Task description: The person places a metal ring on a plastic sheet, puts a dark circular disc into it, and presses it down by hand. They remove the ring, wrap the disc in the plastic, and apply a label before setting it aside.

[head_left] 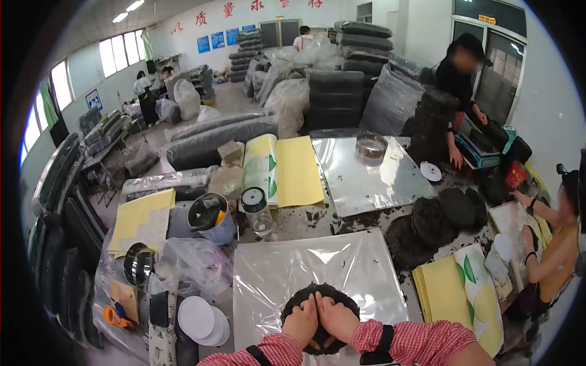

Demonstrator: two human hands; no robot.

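Observation:
A dark, round, flat cake [321, 334] of dried, leafy-looking material lies on a stack of clear film sheets [274, 268] in front of me. My left hand [301, 323] grips its left side, while my right hand [337, 318] holds the right side. The index fingertips meet near the far edge and the thumbs point toward each other near the front. Fingers are bent against the cake, and both hands partly cover it. More dark round cakes [430, 222] lie in an overlapping row to the right, with dark crumbs around them.
Left are white discs [198, 318], a metal ring [139, 263], a bucket [210, 221] and a clear jar [256, 213]. Yellow paper sheets [299, 174] lie ahead; others [442, 293] are at right. A second film stack [372, 183] bears another ring [371, 146]. Two co-workers stand at right.

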